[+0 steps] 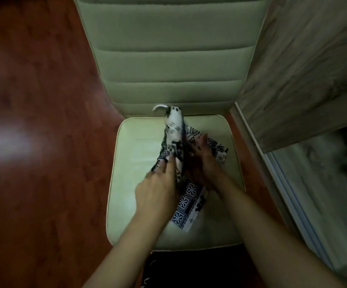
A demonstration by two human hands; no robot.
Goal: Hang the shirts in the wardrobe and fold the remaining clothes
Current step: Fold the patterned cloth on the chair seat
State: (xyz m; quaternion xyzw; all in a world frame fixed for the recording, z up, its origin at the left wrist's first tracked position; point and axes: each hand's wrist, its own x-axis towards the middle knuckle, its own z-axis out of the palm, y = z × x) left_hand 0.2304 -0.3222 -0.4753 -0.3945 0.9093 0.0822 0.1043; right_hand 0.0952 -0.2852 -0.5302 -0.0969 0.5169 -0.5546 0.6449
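- Head view: left hand (158,190) pinches patterned cloth (188,197), a fold upright beyond the pinch.
- Right hand (202,163) beside the pinch, fingers straight, presses cloth onto chair seat (137,146).

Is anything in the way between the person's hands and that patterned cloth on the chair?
Nothing visible. Both hands are already on the patterned cloth: the left hand pinches a raised fold, and the right hand presses flat on the part lying on the chair seat.

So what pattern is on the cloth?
A black-and-white geometric print on the cloth, clearest in the head view.
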